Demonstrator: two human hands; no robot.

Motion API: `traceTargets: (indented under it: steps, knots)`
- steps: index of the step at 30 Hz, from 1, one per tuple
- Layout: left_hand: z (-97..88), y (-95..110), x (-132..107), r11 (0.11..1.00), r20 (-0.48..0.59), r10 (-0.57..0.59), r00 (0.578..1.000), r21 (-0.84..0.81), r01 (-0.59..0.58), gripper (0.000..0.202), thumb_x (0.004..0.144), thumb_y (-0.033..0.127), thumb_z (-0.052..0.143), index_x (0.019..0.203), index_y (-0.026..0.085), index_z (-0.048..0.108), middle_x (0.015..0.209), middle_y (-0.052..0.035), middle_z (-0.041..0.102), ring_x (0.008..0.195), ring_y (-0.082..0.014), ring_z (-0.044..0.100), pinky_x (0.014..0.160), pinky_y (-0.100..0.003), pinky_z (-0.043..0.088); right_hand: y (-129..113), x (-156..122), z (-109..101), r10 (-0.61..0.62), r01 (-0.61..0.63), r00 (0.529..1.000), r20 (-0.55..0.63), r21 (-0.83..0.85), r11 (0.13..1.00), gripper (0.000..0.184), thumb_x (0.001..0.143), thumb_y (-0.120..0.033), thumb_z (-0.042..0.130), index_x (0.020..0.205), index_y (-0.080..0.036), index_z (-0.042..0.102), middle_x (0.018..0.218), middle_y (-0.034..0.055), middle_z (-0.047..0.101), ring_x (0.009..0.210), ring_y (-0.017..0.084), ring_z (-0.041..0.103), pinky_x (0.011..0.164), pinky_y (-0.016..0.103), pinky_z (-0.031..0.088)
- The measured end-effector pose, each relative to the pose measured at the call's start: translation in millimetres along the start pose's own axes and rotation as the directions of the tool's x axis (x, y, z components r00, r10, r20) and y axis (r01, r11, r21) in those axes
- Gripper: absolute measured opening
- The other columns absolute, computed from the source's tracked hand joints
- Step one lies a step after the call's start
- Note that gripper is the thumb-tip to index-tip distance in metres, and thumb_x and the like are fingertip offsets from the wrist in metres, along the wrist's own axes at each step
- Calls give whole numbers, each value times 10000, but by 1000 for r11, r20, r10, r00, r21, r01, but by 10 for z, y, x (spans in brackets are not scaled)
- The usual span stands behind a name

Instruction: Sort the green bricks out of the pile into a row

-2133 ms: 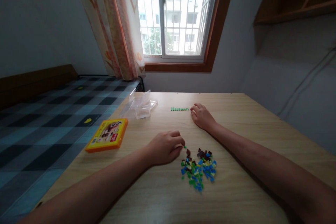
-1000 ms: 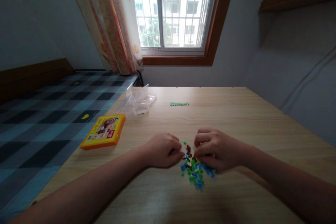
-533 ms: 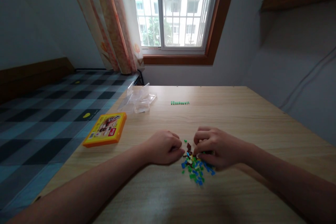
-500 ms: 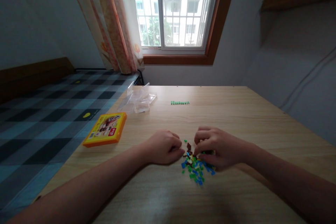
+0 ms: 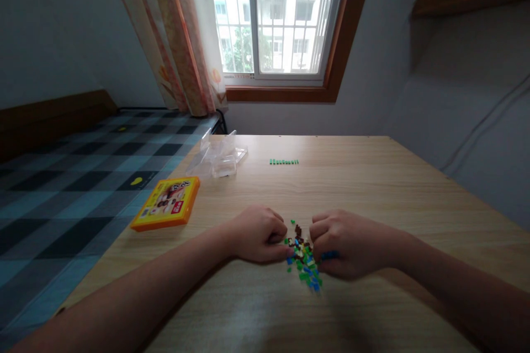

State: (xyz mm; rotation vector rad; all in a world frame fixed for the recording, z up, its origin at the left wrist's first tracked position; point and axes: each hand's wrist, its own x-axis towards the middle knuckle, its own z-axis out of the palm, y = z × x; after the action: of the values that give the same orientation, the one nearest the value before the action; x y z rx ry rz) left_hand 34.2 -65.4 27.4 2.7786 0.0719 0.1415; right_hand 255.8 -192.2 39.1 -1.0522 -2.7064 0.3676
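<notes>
A small pile of tiny building bricks (image 5: 307, 265) in green, blue, brown and yellow lies on the table between my two hands. At its left edge my left hand (image 5: 260, 233) rests with curled fingers, the thumb stretched to the bricks. My right hand (image 5: 343, 242) is closed at the right side of the pile and covers part of it. A few blue bricks (image 5: 330, 255) show beside its thumb. Whatever either hand's fingers hold is hidden. One green brick (image 5: 292, 222) lies just beyond the pile.
Farther back, a row of small green bricks (image 5: 284, 162) lies on the wooden table (image 5: 351, 171). An orange and yellow box (image 5: 168, 204) and clear plastic packaging (image 5: 221, 157) sit at the left. A bed with a checked cover (image 5: 103, 176) adjoins the table's left side.
My right hand has lowered slightly toward me and its fingers have curled in more, covering bricks on the right. My left thumb has reached out to the pile's edge.
</notes>
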Motion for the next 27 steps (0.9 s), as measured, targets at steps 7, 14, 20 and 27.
traceTargets:
  steps: [7, 14, 20, 27]
  knots:
    - [-2, -6, -2, 1000, 1, 15, 1000, 11, -15, 418, 858, 421, 631, 569, 183, 445, 553, 28, 479, 504, -102, 419, 507, -259, 287, -38, 23, -16, 1, -1, 1000, -1, 34, 999, 67, 824, -178, 615, 773, -189, 656, 793, 8, 647, 756, 122, 543, 741, 254, 406]
    - [4, -3, -7, 999, -13, 27, 1000, 21, -27, 415, 846, 402, 648, 559, 185, 443, 535, 35, 459, 492, -104, 417, 491, -255, 288, 273, -73, -91, 136, -84, 979, -152, 304, 949, 49, 828, -207, 686, 839, -167, 712, 820, 29, 662, 742, 104, 590, 699, 215, 455]
    - [7, -2, -15, 999, -17, 32, 999, 29, -32, 403, 838, 390, 663, 559, 184, 459, 533, 36, 461, 489, -103, 427, 486, -254, 294, 733, -133, 49, 427, -375, 837, -343, 209, 903, 85, 819, -209, 682, 765, -156, 720, 757, 35, 654, 713, 122, 578, 678, 235, 442]
    - [19, -17, -12, 999, -9, 24, 1000, 31, -24, 399, 835, 398, 669, 563, 185, 469, 541, 31, 485, 496, -107, 434, 486, -256, 290, 806, -87, 206, 480, -462, 772, -417, 152, 874, 115, 840, -236, 664, 787, -161, 733, 758, 29, 640, 702, 122, 566, 665, 236, 423]
